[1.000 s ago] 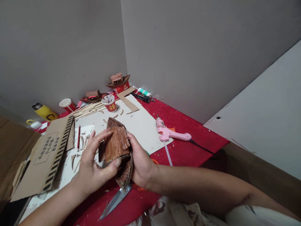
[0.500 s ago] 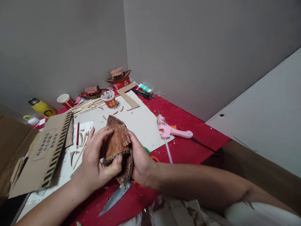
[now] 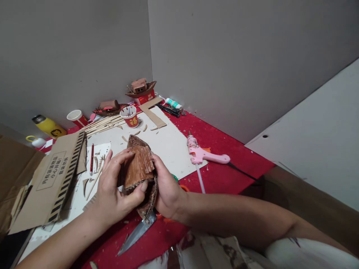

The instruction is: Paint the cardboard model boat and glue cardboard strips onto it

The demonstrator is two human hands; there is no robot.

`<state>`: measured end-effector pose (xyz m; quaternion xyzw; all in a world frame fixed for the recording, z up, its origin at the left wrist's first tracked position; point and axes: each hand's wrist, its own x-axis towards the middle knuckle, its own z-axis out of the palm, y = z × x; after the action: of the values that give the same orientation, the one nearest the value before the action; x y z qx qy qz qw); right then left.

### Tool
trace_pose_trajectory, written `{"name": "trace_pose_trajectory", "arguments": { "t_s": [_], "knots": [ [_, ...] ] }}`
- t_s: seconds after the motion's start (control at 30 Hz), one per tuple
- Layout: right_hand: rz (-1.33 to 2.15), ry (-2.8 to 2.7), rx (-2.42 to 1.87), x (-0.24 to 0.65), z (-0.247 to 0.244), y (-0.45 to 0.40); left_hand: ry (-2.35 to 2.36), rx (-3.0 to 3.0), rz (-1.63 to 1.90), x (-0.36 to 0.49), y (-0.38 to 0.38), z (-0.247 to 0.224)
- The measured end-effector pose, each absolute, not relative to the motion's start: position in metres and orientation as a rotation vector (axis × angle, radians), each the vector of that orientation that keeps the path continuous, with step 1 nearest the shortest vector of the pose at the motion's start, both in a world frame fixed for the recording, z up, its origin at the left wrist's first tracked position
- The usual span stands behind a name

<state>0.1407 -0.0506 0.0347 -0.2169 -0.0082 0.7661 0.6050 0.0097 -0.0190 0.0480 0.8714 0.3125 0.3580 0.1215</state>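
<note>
Between my two hands is a small brown cardboard model boat [image 3: 140, 164] with a curved, ribbed roof, its pointed end tilted away from me. My left hand [image 3: 114, 186] is closed on it, fingers over the roof's left side and thumb at the near roof edge. Wrapped along the right side of the hull is my right hand [image 3: 166, 190]; part of its fingers is hidden beneath the boat. Just below the boat a knife blade [image 3: 137, 233] lies on the red tablecloth [image 3: 157, 250]. Orange and green handles [image 3: 183, 188] show partly behind my right wrist.
A pink glue gun [image 3: 206, 152] with a glue stick lies at right. A printed cardboard piece [image 3: 53, 175] and a red pencil [image 3: 92, 158] are at left. Farther back stand paper cups [image 3: 129, 118], wooden sticks [image 3: 102, 124], a yellow bottle [image 3: 50, 127] and two model boats [image 3: 140, 89].
Both hands keep the same hold on the model boat. The view has shifted very slightly; nothing was picked up or let go.
</note>
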Motion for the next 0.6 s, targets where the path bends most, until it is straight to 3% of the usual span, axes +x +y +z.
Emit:
{"name": "trace_pose_trajectory", "arguments": {
  "t_s": [0.6],
  "knots": [
    [1.77, -0.006, -0.582, 0.1446, 0.0398, -0.0511, 0.946, 2.559, 1.018, 0.0143, -0.0238, 0.0535]
  ]
}}
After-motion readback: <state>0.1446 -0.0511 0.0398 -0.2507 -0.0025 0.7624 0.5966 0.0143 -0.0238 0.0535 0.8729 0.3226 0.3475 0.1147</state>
